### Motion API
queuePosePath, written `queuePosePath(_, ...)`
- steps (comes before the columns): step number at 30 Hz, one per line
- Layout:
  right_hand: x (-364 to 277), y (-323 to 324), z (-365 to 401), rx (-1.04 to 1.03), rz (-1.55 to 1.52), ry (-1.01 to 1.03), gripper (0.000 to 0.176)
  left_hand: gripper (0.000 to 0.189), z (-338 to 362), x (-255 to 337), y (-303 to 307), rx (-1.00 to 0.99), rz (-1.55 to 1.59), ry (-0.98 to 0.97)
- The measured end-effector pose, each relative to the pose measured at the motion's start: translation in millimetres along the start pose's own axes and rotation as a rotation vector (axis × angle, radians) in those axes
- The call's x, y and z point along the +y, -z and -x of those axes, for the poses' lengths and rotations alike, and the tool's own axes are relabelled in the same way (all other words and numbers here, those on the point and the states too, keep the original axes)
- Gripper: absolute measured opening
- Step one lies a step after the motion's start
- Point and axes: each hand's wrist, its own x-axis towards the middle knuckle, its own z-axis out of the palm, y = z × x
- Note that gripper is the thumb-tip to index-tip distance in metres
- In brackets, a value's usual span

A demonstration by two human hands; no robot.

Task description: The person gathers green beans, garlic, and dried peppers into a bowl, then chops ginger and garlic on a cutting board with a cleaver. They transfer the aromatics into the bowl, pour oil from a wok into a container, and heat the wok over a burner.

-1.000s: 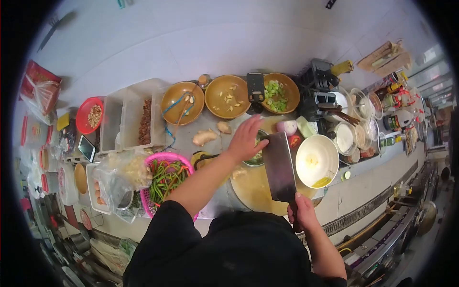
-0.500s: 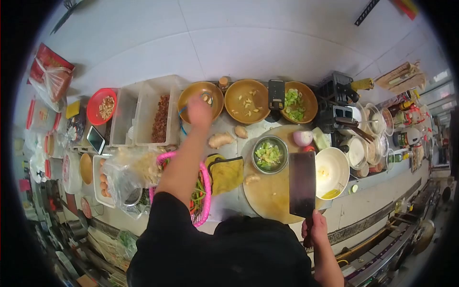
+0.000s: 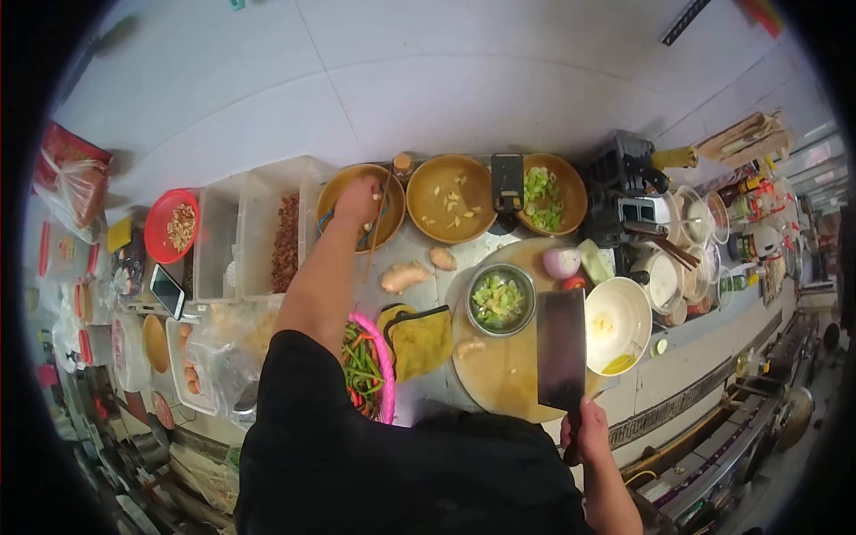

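Note:
My left hand (image 3: 358, 201) reaches far forward into the leftmost brown bowl (image 3: 326, 203), its fingers closed on thin wooden chopsticks (image 3: 374, 242) that slant out over the rim. My right hand (image 3: 584, 433) grips the handle of a broad cleaver (image 3: 562, 346), whose blade lies flat over the right side of the round wooden cutting board (image 3: 504, 379). On the board stands a steel bowl (image 3: 499, 300) of chopped greens. Ginger pieces (image 3: 403, 276) lie between that bowl and my left arm.
Two more brown bowls hold garlic slices (image 3: 450, 203) and chopped scallion (image 3: 546, 192). A white bowl (image 3: 620, 319), an onion (image 3: 563, 261), a yellow cloth (image 3: 421, 339), a pink basket of peppers (image 3: 383, 361), clear tubs (image 3: 259, 232) and a red bowl (image 3: 169, 223) crowd the counter.
My left hand left the steel bowl on the board, swung left and forward to the leftmost brown bowl, and closed on the chopsticks. The cleaver stayed over the board.

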Motion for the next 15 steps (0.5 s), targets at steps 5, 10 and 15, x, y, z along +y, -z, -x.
queuePosePath(5, -1.5, -3.4, -3.0, 0.031, -0.014, -0.020, 0.047, 0.016, 3.8, -10.1, 21.5, -0.099, 0.090, 0.039)
queuePosePath(10, -2.1, -6.7, -4.5, -0.004, -0.023, -0.013, 0.045, 0.013, 9.8, -32.6, -1.1, -0.231, -0.103, -0.128)
queuePosePath(15, 1.0, -4.5, -2.9, -0.019, 0.001, -0.007, 0.043, 0.018, 22.1, -35.2, -6.3, -0.228, -0.026, -0.095)
